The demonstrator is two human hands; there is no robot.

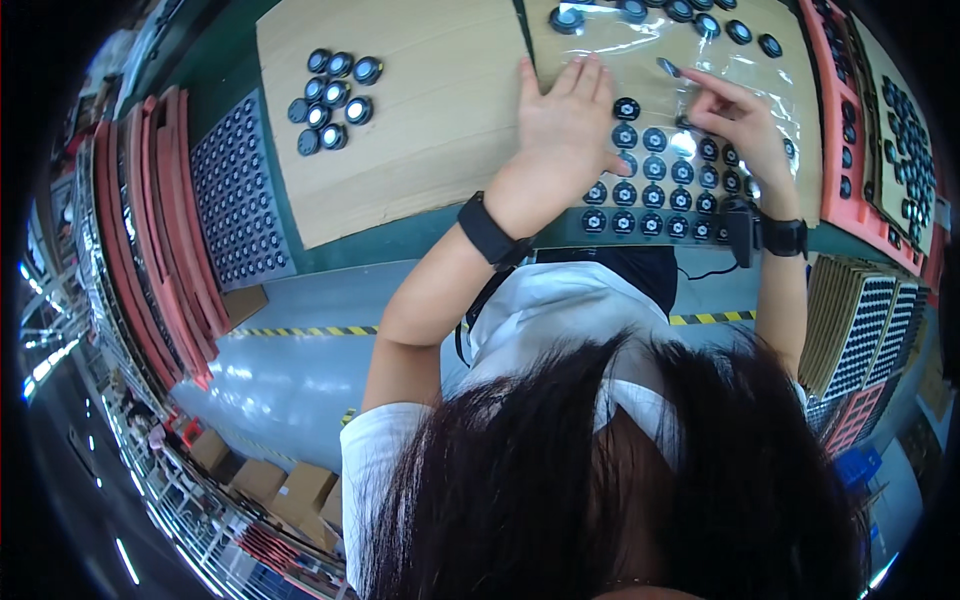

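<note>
My left hand (568, 125) lies flat with its fingers stretched out, across the edge of a sheet of round black stickers (653, 167). Its thumb rests on the sticker at the sheet's left side. My right hand (740, 120) is over the sheet's right part, index finger extended and the other fingers curled. A small dark, thin piece, seen tilted and looking like one of the stickers (668, 67), is at that fingertip. What lies under the curled fingers is partly hidden. Several round black parts (706, 25) with pale centres sit beyond my hands, on glossy clear film.
More round black parts (334, 93) stand on the left cardboard sheet (420, 170). Red trays (170, 200) are stacked on edge at the left, beside a panel of discs (240, 190). A red tray (835, 130) and loaded stacks (860, 320) are at the right.
</note>
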